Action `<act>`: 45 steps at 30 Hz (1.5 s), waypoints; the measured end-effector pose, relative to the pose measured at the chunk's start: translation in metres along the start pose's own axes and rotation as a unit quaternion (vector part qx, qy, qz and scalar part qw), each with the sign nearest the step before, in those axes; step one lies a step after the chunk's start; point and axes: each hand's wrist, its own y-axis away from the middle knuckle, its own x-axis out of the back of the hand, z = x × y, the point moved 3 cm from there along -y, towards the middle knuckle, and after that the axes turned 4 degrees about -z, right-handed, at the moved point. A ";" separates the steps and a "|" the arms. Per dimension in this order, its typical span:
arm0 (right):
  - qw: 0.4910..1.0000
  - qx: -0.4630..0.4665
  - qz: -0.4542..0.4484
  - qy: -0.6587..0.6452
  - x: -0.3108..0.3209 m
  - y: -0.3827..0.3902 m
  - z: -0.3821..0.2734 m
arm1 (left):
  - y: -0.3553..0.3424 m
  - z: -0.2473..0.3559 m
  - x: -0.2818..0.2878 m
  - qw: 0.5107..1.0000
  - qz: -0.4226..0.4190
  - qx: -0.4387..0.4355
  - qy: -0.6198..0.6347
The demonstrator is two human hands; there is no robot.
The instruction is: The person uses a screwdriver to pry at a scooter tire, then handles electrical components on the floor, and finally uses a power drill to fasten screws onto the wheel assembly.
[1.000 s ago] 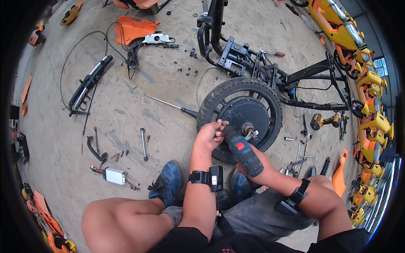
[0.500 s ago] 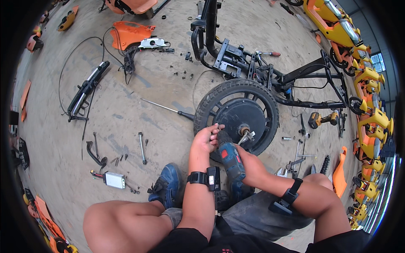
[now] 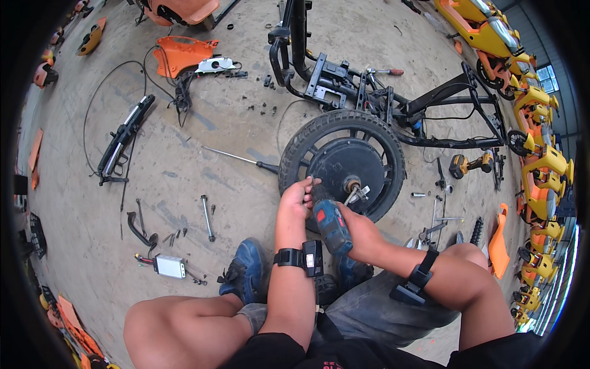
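My right hand (image 3: 359, 230) grips a blue-and-black cordless drill (image 3: 332, 224), its front end pointing away from me over the wheel's face. Beside that front end, my left hand (image 3: 297, 197) has its fingers curled together; whatever they pinch is too small to make out. Under both hands lies a wheel (image 3: 295, 138) with a black tyre and a round black hub (image 3: 344, 161). From its centre sticks an axle (image 3: 352, 184) with a nut and a metal fitting. The lower edge of the wheel is partly hidden by the drill and my hands.
A black scooter frame (image 3: 424, 104) lies just beyond the wheel. A long screwdriver (image 3: 243, 158) rests left of the tyre, and a yellow-and-black drill (image 3: 470, 165) to the right. Across the floor are a fork assembly (image 3: 127, 138), an orange panel (image 3: 181, 54) and a silver box (image 3: 169, 265).
The drill has shifted slightly left and away from me, in my right hand. My left hand stays by its front end. The whole view has moved a little.
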 end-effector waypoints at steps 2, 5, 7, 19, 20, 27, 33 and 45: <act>1.000 -0.009 0.003 0.010 0.001 -0.001 -0.002 | 0.003 0.001 0.000 0.999 0.028 -0.009 -0.030; 0.999 -0.035 0.003 0.005 0.001 -0.003 0.001 | 0.022 0.017 -0.001 0.977 0.091 -0.045 -0.190; 1.000 -0.027 0.013 -0.004 0.001 -0.004 -0.005 | 0.038 0.043 0.009 0.932 0.173 -0.140 -0.287; 0.997 -0.060 0.015 0.040 -0.001 -0.005 -0.006 | -0.036 0.045 0.076 0.865 0.293 -0.262 -0.312; 0.998 -0.054 0.012 0.038 -0.002 -0.006 -0.009 | -0.035 0.051 0.082 0.834 0.298 -0.228 -0.404; 0.996 -0.080 0.017 0.044 -0.001 -0.005 -0.007 | -0.025 0.041 0.063 0.871 0.226 -0.250 -0.357; 0.998 0.001 0.068 0.007 -0.011 -0.007 0.009 | -0.020 0.041 0.066 0.836 0.277 -0.271 -0.390; 0.976 -0.044 0.025 -0.211 -0.015 -0.006 0.012 | -0.007 0.039 0.057 0.831 0.252 -0.268 -0.417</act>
